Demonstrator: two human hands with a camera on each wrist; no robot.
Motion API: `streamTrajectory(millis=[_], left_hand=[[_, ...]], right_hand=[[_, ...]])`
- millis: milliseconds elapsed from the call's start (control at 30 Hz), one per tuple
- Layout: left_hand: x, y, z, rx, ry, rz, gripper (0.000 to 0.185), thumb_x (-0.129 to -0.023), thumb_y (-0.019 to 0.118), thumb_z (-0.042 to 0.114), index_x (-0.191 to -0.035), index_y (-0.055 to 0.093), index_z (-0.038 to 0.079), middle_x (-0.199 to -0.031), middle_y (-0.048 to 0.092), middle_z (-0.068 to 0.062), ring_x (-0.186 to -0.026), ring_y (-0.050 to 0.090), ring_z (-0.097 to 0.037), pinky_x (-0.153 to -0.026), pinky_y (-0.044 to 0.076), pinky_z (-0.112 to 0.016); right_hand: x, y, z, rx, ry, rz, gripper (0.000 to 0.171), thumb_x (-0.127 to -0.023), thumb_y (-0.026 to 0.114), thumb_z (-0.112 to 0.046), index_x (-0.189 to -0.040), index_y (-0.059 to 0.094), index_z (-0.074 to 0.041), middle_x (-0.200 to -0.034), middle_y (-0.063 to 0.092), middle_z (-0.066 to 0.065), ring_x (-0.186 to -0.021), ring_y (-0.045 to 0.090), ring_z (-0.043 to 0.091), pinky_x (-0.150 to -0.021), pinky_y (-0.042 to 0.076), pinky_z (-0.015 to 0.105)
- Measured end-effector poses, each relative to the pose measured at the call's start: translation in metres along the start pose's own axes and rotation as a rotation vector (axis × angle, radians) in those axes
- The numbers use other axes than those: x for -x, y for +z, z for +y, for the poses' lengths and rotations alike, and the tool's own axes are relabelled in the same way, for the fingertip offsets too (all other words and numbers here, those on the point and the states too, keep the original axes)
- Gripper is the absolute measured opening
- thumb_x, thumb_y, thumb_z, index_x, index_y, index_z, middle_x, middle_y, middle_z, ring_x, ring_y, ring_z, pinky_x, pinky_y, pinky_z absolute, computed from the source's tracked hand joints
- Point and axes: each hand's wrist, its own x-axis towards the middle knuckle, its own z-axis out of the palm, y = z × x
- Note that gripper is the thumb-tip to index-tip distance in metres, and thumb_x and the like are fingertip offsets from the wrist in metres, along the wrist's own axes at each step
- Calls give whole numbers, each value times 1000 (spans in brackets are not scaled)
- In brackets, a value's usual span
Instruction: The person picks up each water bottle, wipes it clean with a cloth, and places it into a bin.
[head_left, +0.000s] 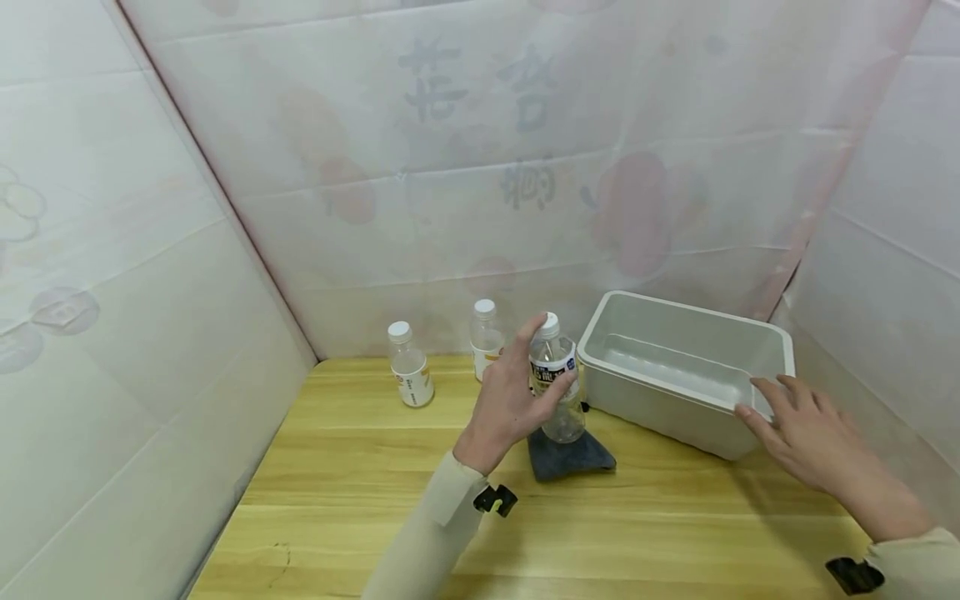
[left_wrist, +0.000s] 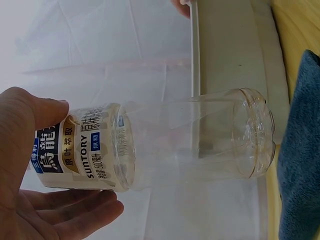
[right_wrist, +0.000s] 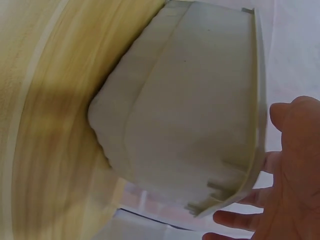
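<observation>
My left hand (head_left: 525, 379) grips a clear empty bottle (head_left: 557, 392) round its labelled upper part, thumb on the label (left_wrist: 75, 150). The bottle (left_wrist: 190, 145) has a white cap and stands upright over a dark blue cloth (head_left: 570, 457); whether its base touches the cloth (left_wrist: 300, 160) I cannot tell. To the right stands an empty white plastic bin (head_left: 675, 400). My right hand (head_left: 780, 408) lies with straight fingers (right_wrist: 235, 217) on the rim at the bin's (right_wrist: 190, 100) near right corner.
Two more capped bottles, one (head_left: 410, 357) at the left and one (head_left: 486, 337) behind my left hand, stand near the back of the wooden table (head_left: 360, 492). White sheet walls enclose the table on three sides.
</observation>
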Motion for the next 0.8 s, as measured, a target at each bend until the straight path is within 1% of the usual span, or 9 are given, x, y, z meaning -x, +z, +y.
streamTrajectory(millis=[200, 267, 400, 533, 600, 667, 800], left_hand=[[-6, 1, 5, 3, 18, 18, 80, -95, 71, 40, -158, 25, 26, -114, 69, -4, -87, 65, -14, -63, 51, -24], [-8, 2, 7, 6, 25, 17, 79, -95, 71, 40, -158, 25, 26, -116, 68, -4, -92, 65, -14, -66, 53, -26], [-13, 1, 11, 20, 35, 20, 79, -94, 72, 39, -157, 26, 27, -114, 68, -4, -91, 64, -14, -70, 53, -29], [-18, 1, 15, 28, 65, 28, 78, -94, 72, 38, -157, 26, 25, -111, 69, -4, -86, 63, -13, -67, 49, -24], [-22, 1, 18, 33, 84, 27, 78, -95, 71, 38, -157, 26, 25, -110, 68, -3, -82, 62, -12, -63, 47, -20], [-26, 0, 21, 42, 96, 26, 78, -95, 70, 38, -157, 25, 25, -109, 68, -3, -81, 61, -11, -63, 45, -17], [-33, -1, 26, 65, 101, 24, 78, -96, 69, 39, -158, 23, 27, -111, 67, -3, -82, 60, -9, -63, 45, -16]], right_hand=[[-1, 6, 7, -24, -12, -10, 59, -109, 41, -43, -149, 37, -1, -145, 31, 43, -124, 32, 66, -87, 31, 80], [-1, 8, 8, -32, -13, 1, 59, -109, 42, -43, -148, 38, 1, -146, 30, 44, -126, 31, 66, -89, 30, 79], [-2, 9, 8, -32, -25, 24, 59, -109, 43, -42, -147, 38, 3, -145, 30, 45, -127, 31, 67, -92, 29, 79], [-2, 11, 8, -42, -39, 23, 58, -109, 42, -41, -147, 39, 4, -146, 29, 46, -128, 30, 67, -95, 28, 78], [-2, 12, 8, -49, -33, 22, 58, -109, 43, -40, -147, 38, 3, -146, 29, 46, -129, 29, 66, -94, 28, 78], [0, 12, 9, -49, -26, 23, 58, -109, 43, -40, -147, 38, 3, -146, 28, 45, -130, 29, 65, -91, 28, 79], [1, 12, 10, -41, -17, 15, 59, -108, 42, -41, -149, 36, 2, -148, 27, 45, -132, 27, 64, -87, 30, 81]])
